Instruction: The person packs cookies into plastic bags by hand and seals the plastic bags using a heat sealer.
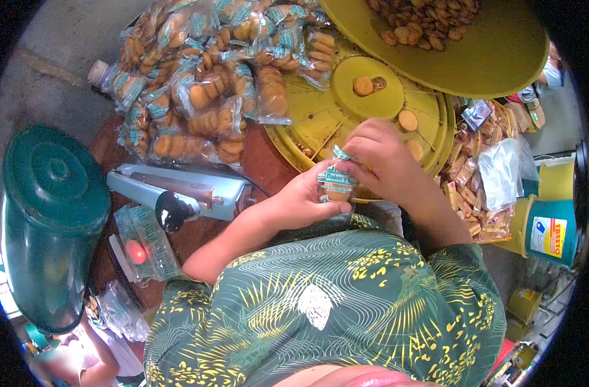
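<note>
A small clear bag printed "Bakery" (338, 180), with round cookies inside, is upright in front of my chest. My left hand (307, 197) is wrapped round its lower part. At the bag's top edge, the fingers of my right hand (375, 155) are pinched on the plastic. Just beyond my hands lies a large yellow lid (301, 145) with several loose cookies on it. Filled cookie bags (210, 84) are piled to the left of the lid. A light-blue sealer (178, 190) stands left of my left forearm.
A dark green bin (56, 193) stands far left, near empty printed bags (149, 238). A yellow basin (501, 58) of small brown cookies is at the upper right, above wrapped snacks (462, 193). Another person (101, 355) is at the lower left.
</note>
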Motion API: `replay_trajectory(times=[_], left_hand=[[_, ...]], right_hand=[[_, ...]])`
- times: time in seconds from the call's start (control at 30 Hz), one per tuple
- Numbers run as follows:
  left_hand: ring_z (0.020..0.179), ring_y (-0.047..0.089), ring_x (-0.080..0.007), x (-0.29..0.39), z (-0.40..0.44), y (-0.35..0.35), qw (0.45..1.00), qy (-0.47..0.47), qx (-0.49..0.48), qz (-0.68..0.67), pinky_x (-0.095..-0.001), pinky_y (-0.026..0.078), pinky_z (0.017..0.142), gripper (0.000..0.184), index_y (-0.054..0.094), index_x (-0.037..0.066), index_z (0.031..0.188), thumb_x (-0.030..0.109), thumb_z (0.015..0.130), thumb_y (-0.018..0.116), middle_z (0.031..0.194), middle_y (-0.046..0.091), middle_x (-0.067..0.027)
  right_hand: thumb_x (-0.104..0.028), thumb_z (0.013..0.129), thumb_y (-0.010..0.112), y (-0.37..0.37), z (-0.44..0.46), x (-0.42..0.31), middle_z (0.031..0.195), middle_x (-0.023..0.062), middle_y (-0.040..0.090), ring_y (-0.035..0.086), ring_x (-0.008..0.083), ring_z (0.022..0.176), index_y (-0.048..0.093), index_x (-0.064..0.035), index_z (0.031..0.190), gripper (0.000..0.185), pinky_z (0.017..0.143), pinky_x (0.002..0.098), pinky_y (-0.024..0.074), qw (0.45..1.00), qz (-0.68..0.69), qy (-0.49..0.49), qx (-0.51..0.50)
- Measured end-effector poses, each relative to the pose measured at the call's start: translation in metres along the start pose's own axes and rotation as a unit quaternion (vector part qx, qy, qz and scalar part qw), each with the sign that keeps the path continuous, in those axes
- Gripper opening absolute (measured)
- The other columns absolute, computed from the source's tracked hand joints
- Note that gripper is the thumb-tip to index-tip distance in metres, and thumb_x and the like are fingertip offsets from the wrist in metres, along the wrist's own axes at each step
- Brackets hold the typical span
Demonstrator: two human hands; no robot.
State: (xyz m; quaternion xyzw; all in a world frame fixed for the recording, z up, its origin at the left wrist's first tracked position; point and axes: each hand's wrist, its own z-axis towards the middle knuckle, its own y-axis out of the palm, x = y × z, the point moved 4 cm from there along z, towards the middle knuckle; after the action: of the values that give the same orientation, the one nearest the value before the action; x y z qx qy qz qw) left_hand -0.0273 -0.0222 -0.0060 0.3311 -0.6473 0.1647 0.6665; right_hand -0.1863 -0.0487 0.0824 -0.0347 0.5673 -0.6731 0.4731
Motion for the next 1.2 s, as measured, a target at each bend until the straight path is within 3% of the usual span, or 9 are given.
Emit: replay_trajectory(times=[0.2, 0.27, 0.43, 0.53, 0.63, 0.73, 0.83, 0.93, 1.2], left_hand=[[0.107, 0.057, -0.0110, 0.003, 0.000, 0.001, 0.999, -0.044, -0.010, 0.004, -0.0305, 0.047, 0.095, 0.070, 0.039, 0.006, 0.144, 0.013, 0.086, 0.078, 0.116, 0.059, -0.0009], [0.107, 0.057, -0.0111, 0.004, 0.000, -0.001, 0.999, -0.044, 0.006, 0.001, -0.0308, 0.047, 0.095, 0.072, 0.038, 0.006, 0.145, 0.013, 0.087, 0.078, 0.115, 0.060, -0.0013], [0.106, 0.058, -0.0116, -0.001, 0.002, -0.004, 0.998, -0.032, 0.025, -0.049, -0.0309, 0.048, 0.096, 0.073, 0.036, 0.006, 0.147, 0.011, 0.087, 0.077, 0.114, 0.061, -0.0016], [0.106, 0.059, -0.0117, -0.007, 0.001, -0.002, 0.998, -0.036, 0.024, -0.049, -0.0301, 0.049, 0.095, 0.073, 0.036, 0.006, 0.146, 0.010, 0.087, 0.077, 0.115, 0.062, -0.0021], [0.105, 0.059, -0.0112, -0.006, -0.001, 0.000, 0.997, -0.062, -0.002, -0.038, -0.0298, 0.050, 0.093, 0.070, 0.038, 0.006, 0.144, 0.010, 0.086, 0.077, 0.114, 0.062, -0.0022], [0.105, 0.060, -0.0110, -0.004, -0.001, 0.005, 0.997, -0.075, -0.020, -0.021, -0.0295, 0.050, 0.092, 0.065, 0.041, 0.005, 0.139, 0.009, 0.086, 0.077, 0.114, 0.062, -0.0022], [0.104, 0.060, -0.0114, 0.001, -0.002, 0.004, 0.997, -0.074, -0.010, -0.004, -0.0298, 0.050, 0.092, 0.059, 0.044, 0.005, 0.135, 0.010, 0.086, 0.077, 0.114, 0.062, -0.0019], [0.104, 0.060, -0.0121, 0.001, 0.000, 0.004, 0.999, -0.005, -0.040, 0.023, -0.0301, 0.049, 0.092, 0.055, 0.045, 0.006, 0.132, 0.011, 0.087, 0.077, 0.112, 0.062, -0.0016], [0.105, 0.057, -0.0110, -0.004, 0.001, -0.001, 0.999, -0.019, 0.013, -0.035, -0.0298, 0.048, 0.090, 0.057, 0.045, 0.008, 0.133, 0.011, 0.086, 0.077, 0.117, 0.059, -0.0002]], right_hand=[[-0.027, 0.091, 0.065, -0.015, -0.007, 0.021, 0.094, 0.0161, 0.067, 0.064, 0.0364, 0.092, 0.066, -0.0029, 0.096, 0.025, 0.083, 0.0439, 0.0511, 0.987, 0.062, 0.148, 0.032], [-0.029, 0.092, 0.065, -0.036, -0.018, 0.057, 0.095, 0.0179, 0.068, 0.066, 0.0373, 0.090, 0.067, -0.0041, 0.100, 0.026, 0.081, 0.0448, 0.0519, 0.965, -0.055, 0.236, 0.096], [-0.020, 0.091, 0.069, -0.050, -0.049, 0.116, 0.096, 0.0127, 0.067, 0.065, 0.0251, 0.090, 0.066, -0.0009, 0.105, 0.024, 0.082, 0.0326, 0.0494, 0.852, -0.200, 0.475, -0.089], [-0.013, 0.089, 0.072, -0.045, -0.058, 0.121, 0.096, 0.0101, 0.068, 0.065, 0.0200, 0.091, 0.066, -0.0017, 0.107, 0.022, 0.083, 0.0302, 0.0493, 0.881, -0.075, 0.467, -0.018], [-0.029, 0.087, 0.074, -0.043, -0.047, 0.093, 0.099, 0.0133, 0.071, 0.068, 0.0276, 0.092, 0.070, -0.0060, 0.103, 0.028, 0.081, 0.0390, 0.0526, 0.954, -0.017, 0.286, 0.093], [-0.028, 0.087, 0.074, -0.034, -0.025, 0.054, 0.098, 0.0120, 0.071, 0.066, 0.0270, 0.094, 0.071, -0.0062, 0.101, 0.026, 0.082, 0.0381, 0.0518, 0.971, 0.119, 0.167, 0.126], [-0.025, 0.087, 0.073, -0.020, -0.005, 0.023, 0.095, 0.0106, 0.070, 0.065, 0.0282, 0.092, 0.071, -0.0077, 0.100, 0.021, 0.082, 0.0376, 0.0515, 0.974, 0.213, 0.036, -0.065], [-0.014, 0.084, 0.075, -0.005, -0.002, 0.019, 0.093, 0.0090, 0.066, 0.062, 0.0272, 0.089, 0.069, -0.0042, 0.097, 0.017, 0.082, 0.0380, 0.0490, 0.979, 0.177, 0.037, -0.094], [-0.021, 0.085, 0.070, 0.008, -0.007, -0.011, 0.088, 0.0111, 0.061, 0.059, 0.0318, 0.087, 0.067, -0.0058, 0.090, 0.016, 0.081, 0.0448, 0.0464, 0.995, 0.044, 0.023, 0.083]])
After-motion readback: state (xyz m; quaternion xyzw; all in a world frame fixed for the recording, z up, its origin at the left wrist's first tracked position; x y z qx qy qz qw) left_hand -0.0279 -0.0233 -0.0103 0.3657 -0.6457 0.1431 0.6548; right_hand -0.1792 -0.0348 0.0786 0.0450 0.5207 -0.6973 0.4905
